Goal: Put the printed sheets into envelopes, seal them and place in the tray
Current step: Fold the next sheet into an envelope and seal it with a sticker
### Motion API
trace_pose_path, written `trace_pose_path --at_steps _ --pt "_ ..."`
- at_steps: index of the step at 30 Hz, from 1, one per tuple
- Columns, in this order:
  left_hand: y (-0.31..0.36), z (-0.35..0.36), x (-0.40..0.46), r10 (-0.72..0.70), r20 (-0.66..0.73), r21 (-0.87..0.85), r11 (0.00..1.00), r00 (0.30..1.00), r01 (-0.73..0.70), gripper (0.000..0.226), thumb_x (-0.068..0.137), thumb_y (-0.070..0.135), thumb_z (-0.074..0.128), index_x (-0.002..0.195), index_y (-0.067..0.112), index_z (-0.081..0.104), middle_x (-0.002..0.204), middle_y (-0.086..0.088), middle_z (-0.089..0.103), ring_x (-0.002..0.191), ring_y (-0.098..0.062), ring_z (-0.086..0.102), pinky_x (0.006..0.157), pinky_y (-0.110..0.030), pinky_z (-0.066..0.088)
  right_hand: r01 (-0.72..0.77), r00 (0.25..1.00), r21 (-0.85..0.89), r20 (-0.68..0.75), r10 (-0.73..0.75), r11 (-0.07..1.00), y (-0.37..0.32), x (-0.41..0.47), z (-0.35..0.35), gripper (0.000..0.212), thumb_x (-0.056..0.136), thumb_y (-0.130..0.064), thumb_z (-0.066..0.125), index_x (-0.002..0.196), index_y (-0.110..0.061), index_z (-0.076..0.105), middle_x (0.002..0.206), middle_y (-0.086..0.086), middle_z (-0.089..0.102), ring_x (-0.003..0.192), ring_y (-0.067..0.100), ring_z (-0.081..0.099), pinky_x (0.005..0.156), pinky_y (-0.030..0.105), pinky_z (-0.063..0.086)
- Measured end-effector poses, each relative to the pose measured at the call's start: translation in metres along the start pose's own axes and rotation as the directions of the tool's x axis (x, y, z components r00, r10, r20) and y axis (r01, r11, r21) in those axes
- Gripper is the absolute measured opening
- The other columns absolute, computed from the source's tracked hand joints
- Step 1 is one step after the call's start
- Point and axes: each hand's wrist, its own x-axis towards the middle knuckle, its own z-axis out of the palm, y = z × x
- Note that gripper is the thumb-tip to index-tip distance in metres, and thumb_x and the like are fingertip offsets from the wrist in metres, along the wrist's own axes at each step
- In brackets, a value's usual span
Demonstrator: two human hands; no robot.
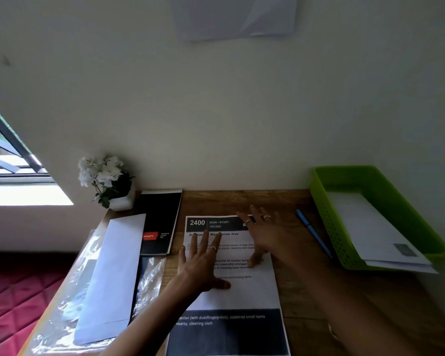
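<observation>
A printed sheet (244, 291) with a dark header reading "2400" and a dark band at its near end lies flat on the wooden desk (301, 286). My left hand (203, 260) rests on the sheet's middle with fingers spread and straight. My right hand (262, 232) lies flat over the sheet's far right corner, fingers straight. A white envelope (108, 278) lies to the left on a clear plastic sleeve (70, 299). The green tray (326, 201) stands at the right and holds white envelopes (375, 232).
A black spiral pad (159, 217) lies left of the sheet, with a pot of white flowers (108, 181) behind it against the wall. A blue pen (314, 232) lies between the sheet and the tray. A red quilted surface (13, 304) sits below the desk's left edge.
</observation>
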Motion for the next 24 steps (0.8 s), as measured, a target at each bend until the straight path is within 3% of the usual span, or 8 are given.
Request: trace_pose_path --at_steps 10,16,20,24 --pt "0.006 -0.004 0.0 -0.004 0.011 0.064 0.998 1.0 0.003 0.118 0.075 0.052 0.07 0.144 0.03 -0.024 0.15 -0.003 -0.035 0.138 -0.03 -0.031 0.109 -0.055 -0.014 0.016 0.999 -0.034 0.028 -0.015 0.999 -0.002 0.006 -0.006 0.133 0.057 -0.047 0.083 0.147 -0.029 -0.013 0.157 0.012 -0.003 0.144 0.036 -0.005 0.112 0.059 -0.003" --pt "0.006 0.001 -0.002 0.015 -0.085 0.147 0.989 0.996 -0.002 0.121 0.074 0.052 0.071 0.14 0.033 -0.03 0.145 -0.002 -0.042 0.134 -0.028 -0.035 0.107 -0.054 -0.016 0.025 0.984 -0.122 -0.171 -0.046 0.992 -0.009 -0.009 0.001 0.127 0.06 -0.045 0.082 0.148 -0.029 -0.008 0.154 0.016 0.011 0.142 0.038 0.007 0.112 0.06 -0.001" --pt "0.008 0.003 -0.009 0.055 -0.205 0.207 0.978 0.977 -0.011 0.124 0.069 0.064 0.067 0.133 0.036 -0.036 0.137 -0.001 -0.05 0.124 -0.026 -0.044 0.101 -0.05 -0.022 0.0 0.954 -0.18 -0.295 -0.054 0.984 -0.015 -0.02 0.007 0.128 0.06 -0.045 0.082 0.147 -0.031 -0.011 0.154 0.015 0.013 0.142 0.038 0.008 0.108 0.065 -0.006" --pt "0.004 0.005 -0.016 0.08 -0.318 0.265 0.964 0.945 0.007 0.13 0.065 0.071 0.064 0.133 0.036 -0.04 0.136 -0.002 -0.055 0.124 -0.028 -0.051 0.104 -0.05 -0.026 0.002 0.906 -0.167 -0.417 -0.072 0.986 -0.02 -0.036 0.014 0.119 0.066 -0.04 0.079 0.148 -0.028 -0.006 0.149 0.014 0.024 0.139 0.034 0.019 0.108 0.065 -0.003"
